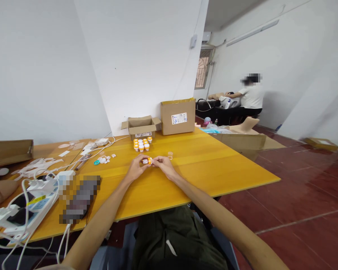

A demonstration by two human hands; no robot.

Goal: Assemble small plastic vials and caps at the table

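Note:
Between both hands, just above the table, a small white jar with an orange band (149,161) lies on its side. My left hand (137,167) is closed around its labelled white end. At the other end, the fingers of my right hand (163,165) pinch the jar by its orange part. Behind my hands stands a tight group of similar white and orange jars (141,144). A small clear round piece (170,154) lies on the table to the right of my right hand.
Behind the jars are an open cardboard box (141,127) and a larger box (178,117). On the left lie a phone (83,198), a power strip (33,210) with cables, and small white parts (103,160). A person (252,97) sits in the far right background.

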